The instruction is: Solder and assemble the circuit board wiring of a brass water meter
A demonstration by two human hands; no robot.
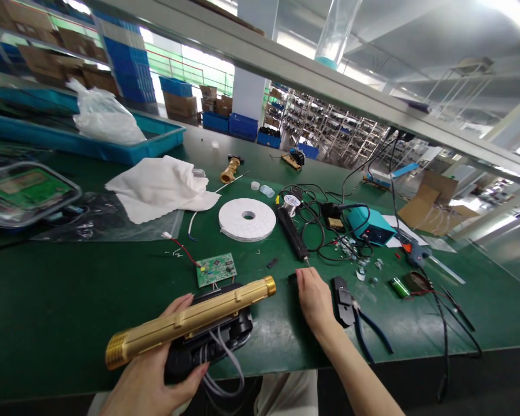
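the gold tube, ribbed lengthwise and threaded at both ends, lay slantwise along the top of a black housing near the front edge of the green table, its left end closer to that edge. grey wires looped out of the housing and hung past the edge. just behind, farther in from the edge, a green circuit board rested component side up, with short wires at its near side and a red lead at its left.
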